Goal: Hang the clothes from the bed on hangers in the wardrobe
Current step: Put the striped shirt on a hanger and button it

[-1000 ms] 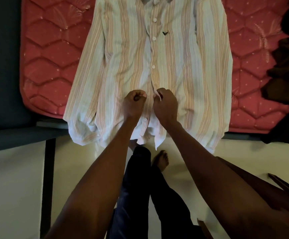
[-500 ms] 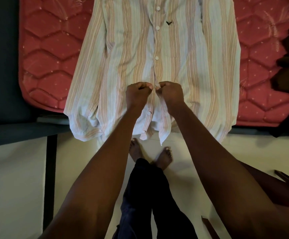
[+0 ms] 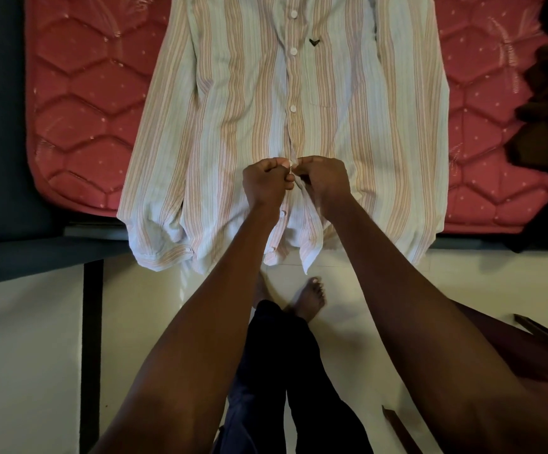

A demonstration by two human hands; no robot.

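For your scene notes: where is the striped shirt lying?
The striped shirt lies flat on the red mattress, centre of view, hem overhanging the edge.

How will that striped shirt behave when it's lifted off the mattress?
Likely floppy: the striped shirt already droops over the mattress edge. Probably light, thin cloth. The unfastened hem below both hands may swing open.

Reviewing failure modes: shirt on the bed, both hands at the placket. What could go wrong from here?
1. The shirt hem hangs past the mattress edge; tugging may slide it to the floor.
2. Left hand and right hand pinch the placket so tightly together that the button is barely visible, so it may slip.
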